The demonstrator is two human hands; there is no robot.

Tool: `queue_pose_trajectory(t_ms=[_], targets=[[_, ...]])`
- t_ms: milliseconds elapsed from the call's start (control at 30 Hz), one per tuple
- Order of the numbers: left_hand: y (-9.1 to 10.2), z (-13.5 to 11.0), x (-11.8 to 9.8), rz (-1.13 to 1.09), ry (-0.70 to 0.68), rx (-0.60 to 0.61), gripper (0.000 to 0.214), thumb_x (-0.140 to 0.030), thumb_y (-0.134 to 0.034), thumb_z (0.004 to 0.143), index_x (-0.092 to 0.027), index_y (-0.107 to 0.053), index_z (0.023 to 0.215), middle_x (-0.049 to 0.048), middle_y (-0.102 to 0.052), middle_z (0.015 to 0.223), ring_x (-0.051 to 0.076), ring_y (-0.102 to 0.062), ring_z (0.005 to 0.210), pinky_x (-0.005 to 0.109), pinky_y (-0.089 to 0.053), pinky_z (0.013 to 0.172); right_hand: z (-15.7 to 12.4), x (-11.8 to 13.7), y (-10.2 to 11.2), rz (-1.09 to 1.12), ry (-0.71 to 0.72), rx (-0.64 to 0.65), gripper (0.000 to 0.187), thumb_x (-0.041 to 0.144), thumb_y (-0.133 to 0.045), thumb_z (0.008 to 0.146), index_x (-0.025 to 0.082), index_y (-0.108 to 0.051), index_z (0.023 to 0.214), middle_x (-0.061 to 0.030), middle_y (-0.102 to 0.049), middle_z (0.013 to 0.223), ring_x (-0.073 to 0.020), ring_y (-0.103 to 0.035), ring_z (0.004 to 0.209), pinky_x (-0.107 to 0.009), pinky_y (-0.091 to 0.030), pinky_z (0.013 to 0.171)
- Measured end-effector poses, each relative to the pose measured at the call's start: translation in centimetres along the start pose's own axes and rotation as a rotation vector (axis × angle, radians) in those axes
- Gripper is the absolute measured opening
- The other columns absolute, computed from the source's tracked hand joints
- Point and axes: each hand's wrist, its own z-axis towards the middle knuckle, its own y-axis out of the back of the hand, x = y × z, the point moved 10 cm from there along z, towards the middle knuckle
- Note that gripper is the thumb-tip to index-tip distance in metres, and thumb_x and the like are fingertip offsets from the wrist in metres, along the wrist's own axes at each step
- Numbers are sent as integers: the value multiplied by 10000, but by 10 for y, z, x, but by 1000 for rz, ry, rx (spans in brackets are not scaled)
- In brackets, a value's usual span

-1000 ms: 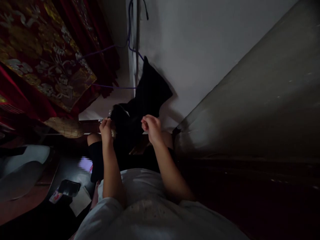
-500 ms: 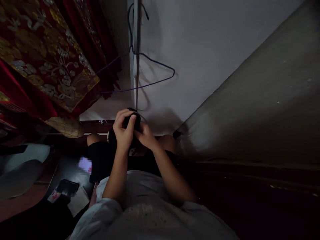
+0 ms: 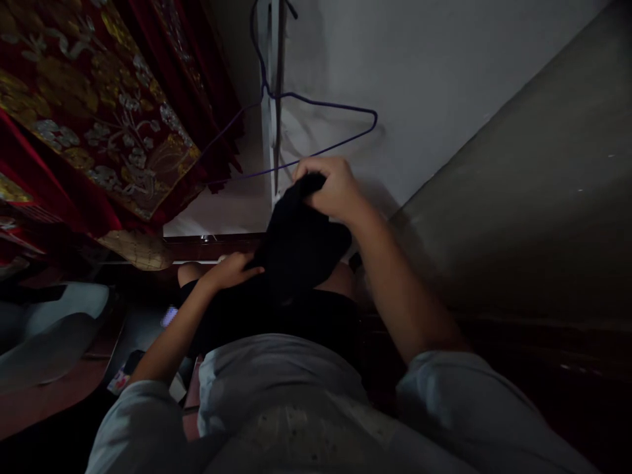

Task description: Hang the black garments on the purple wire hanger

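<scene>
My right hand (image 3: 332,187) is raised in front of the white wall and is closed on the top edge of a black garment (image 3: 299,247). The cloth hangs down from that grip toward my lap. My left hand (image 3: 232,270) sits lower, at the garment's left edge, fingers curled against the cloth. A purple wire hanger (image 3: 320,128) hangs bare on the wall just above and behind my right hand, beside a vertical pipe (image 3: 275,99).
A red and gold embroidered cloth (image 3: 93,112) hangs at the upper left. A large dark slanted panel (image 3: 518,184) fills the right side. Down at the left lie a grey-white cushion (image 3: 44,329) and a phone with papers (image 3: 129,368) on a dark surface.
My right hand has lifted the black garment up toward the hanger; half a second ago both hands held it bunched together low. My left hand has dropped to the cloth's lower left edge.
</scene>
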Motion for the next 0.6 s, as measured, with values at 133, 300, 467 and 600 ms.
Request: queue_pose_trajectory(t_ms=[133,300,467,600], targets=[[50,-22,13,141,17,-182,280,-298,-504,1039,-147,-650,1223,112,-725,1100,254,-698,973,375,-530,907,22,-71,17,-11,-204,-158,138,230,-697,760,237,-583,837,-20,-617,818,-217,-604,921,-381,-523,881],[84,-34,24,240,86,-121,214,-306,-492,1027,-176,-647,955,59,-670,835,210,-635,757,339,-482,729,13,-123,3,-9,-422,-14,210,328,-717,796,208,-561,724,-19,-538,673,-218,-594,764,-376,-543,719],[132,-27,44,227,180,-244,208,-296,-512,995,-191,-604,841,35,-615,756,196,-593,699,345,-466,711,5,-100,34,-150,-415,-71,340,380,-754,766,209,-502,615,-16,-464,606,-210,-568,690,-347,-515,618],[181,-16,29,232,82,-410,251,-272,-530,977,-181,-561,745,38,-583,783,186,-580,729,347,-476,758,6,-86,46,-220,-455,-93,348,341,-748,764,204,-483,584,-19,-465,612,-204,-570,682,-356,-517,639]])
